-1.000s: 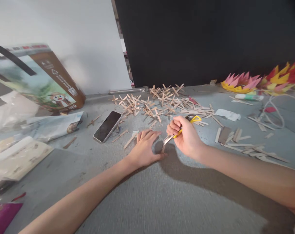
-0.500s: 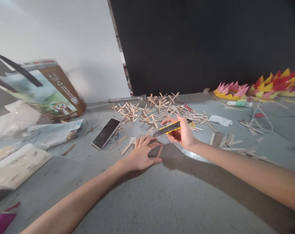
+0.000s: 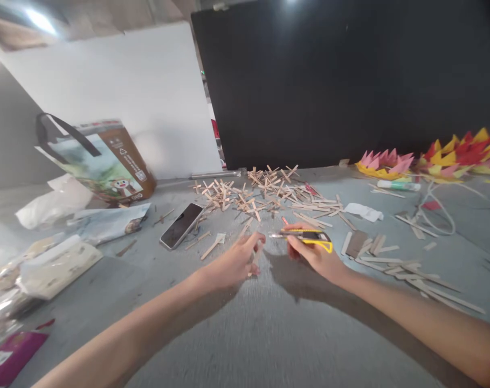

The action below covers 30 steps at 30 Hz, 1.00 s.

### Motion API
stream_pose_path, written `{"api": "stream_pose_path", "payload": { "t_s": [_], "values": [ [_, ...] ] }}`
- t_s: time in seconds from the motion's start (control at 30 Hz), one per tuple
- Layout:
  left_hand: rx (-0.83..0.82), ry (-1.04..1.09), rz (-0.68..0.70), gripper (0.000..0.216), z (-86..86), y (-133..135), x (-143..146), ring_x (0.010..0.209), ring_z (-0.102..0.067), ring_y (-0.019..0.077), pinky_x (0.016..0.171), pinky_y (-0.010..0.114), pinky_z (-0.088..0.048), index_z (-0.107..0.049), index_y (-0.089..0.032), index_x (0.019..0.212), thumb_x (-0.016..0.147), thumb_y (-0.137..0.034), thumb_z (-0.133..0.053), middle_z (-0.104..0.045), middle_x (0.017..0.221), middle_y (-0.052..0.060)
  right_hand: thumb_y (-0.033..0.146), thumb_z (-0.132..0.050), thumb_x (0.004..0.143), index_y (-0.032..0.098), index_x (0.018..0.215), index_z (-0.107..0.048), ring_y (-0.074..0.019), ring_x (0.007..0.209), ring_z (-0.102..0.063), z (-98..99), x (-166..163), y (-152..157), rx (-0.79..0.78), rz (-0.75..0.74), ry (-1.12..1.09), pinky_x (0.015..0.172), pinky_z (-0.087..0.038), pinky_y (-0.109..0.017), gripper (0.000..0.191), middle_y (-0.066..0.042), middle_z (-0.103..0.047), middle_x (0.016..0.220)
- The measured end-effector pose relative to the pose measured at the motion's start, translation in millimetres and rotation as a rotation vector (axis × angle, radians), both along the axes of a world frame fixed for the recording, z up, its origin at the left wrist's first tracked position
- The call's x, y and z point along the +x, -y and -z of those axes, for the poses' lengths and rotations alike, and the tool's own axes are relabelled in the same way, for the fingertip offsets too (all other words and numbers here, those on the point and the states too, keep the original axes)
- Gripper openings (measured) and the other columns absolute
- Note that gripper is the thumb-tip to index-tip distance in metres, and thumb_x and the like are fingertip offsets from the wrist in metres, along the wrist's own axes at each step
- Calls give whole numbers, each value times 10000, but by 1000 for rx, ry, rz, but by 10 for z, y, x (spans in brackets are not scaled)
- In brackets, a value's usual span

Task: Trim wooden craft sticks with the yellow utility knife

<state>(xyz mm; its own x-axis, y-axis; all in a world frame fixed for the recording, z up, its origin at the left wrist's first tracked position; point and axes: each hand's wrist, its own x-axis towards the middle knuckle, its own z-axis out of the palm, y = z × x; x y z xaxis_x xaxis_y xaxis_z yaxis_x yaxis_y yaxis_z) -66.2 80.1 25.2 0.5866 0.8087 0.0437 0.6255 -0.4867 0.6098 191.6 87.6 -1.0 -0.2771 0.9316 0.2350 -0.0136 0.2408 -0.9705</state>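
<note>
My left hand (image 3: 235, 261) is low over the grey tabletop, fingers and thumb curled around a short wooden craft stick (image 3: 257, 256). Partly covered by the fingers, the stick runs between fingertips and thumb. In my right hand (image 3: 315, 260) is a yellow and black utility knife (image 3: 307, 236), its metal tip pointing left towards the stick. A small gap separates the knife tip from my left fingers. Beyond both hands lies a heap of crossed craft sticks (image 3: 253, 191).
A phone (image 3: 182, 226) lies left of the heap, near a paper bag (image 3: 123, 156) and plastic packets (image 3: 111, 223). On the right are loose sticks (image 3: 410, 275), a glue stick (image 3: 398, 185), white cord (image 3: 450, 223) and folded-paper pieces (image 3: 386, 164). A black panel (image 3: 342, 81) stands behind.
My view has tilted up. My right hand has lowered and turned the knife nearly level, tip to the left. My left hand has gone from spread fingers to a pinch on the stick.
</note>
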Motion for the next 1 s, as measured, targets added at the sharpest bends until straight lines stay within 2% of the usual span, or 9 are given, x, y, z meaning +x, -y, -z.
{"api": "stream_pose_path", "payload": {
  "t_s": [0.07,0.17,0.3,0.43,0.57,0.7,0.8,0.9,1.0],
  "values": [
    [-14,25,-12,381,59,35,30,854,-670,239,812,370,-494,-485,-275,1347,972,-208,-495,-664,916,34,455,-665,983,234,1104,-659,-192,585,-641,35,24,54,66,31,59,549,-462,-316,252,8,-688,685],
    [14,130,-142,260,148,-57,159,706,-657,192,689,318,-492,-519,-261,1271,1025,-281,-438,-683,857,23,395,-687,976,247,1070,-648,-172,584,-651,104,51,89,179,99,110,584,-500,-313,180,-3,-718,768],
    [-232,584,-347,534,233,-297,404,430,-591,124,421,207,-400,-387,-238,1419,977,-475,-569,-711,792,-7,317,-690,972,239,1150,-654,-151,622,-664,160,69,110,322,68,205,616,-510,-278,198,-22,-742,835],
    [-437,715,-314,512,305,-398,495,349,-548,117,321,177,-293,-536,-188,1190,939,-633,-574,-649,653,-28,271,-672,978,253,1201,-645,-129,603,-626,139,61,118,400,60,337,614,-485,-252,226,0,-718,805],
    [-459,795,-302,431,359,-397,410,379,-448,63,400,165,-304,-557,-208,1167,997,-602,-514,-551,601,-77,225,-648,982,250,1198,-669,-136,618,-611,94,50,102,475,89,387,612,-462,-263,218,-2,-687,786],
    [-451,893,-241,417,386,-438,342,600,-570,87,551,192,-429,-521,-210,1293,990,-488,-589,-608,779,-32,206,-662,962,247,1209,-655,-140,608,-614,55,52,86,468,77,408,603,-467,-266,251,4,-677,779],
    [-485,920,-197,422,390,-463,336,674,-632,126,625,248,-507,-511,-199,1266,964,-464,-640,-647,837,1,194,-650,954,257,1293,-617,-143,595,-606,38,48,79,458,53,421,614,-501,-273,346,9,-662,778],
    [-517,925,-159,413,394,-443,347,727,-702,178,709,331,-581,-496,-202,1234,974,-496,-624,-684,879,34,158,-603,961,286,1415,-573,-181,732,-672,69,32,69,552,50,468,713,-563,-309,472,-40,-694,916],
    [-513,880,-149,383,403,-393,367,777,-743,209,781,387,-616,-476,-219,1241,1000,-494,-587,-708,911,48,130,-568,974,327,1579,-413,-221,912,-713,148,14,58,647,-12,520,866,-598,-360,655,-79,-705,1068]
  ]
}}
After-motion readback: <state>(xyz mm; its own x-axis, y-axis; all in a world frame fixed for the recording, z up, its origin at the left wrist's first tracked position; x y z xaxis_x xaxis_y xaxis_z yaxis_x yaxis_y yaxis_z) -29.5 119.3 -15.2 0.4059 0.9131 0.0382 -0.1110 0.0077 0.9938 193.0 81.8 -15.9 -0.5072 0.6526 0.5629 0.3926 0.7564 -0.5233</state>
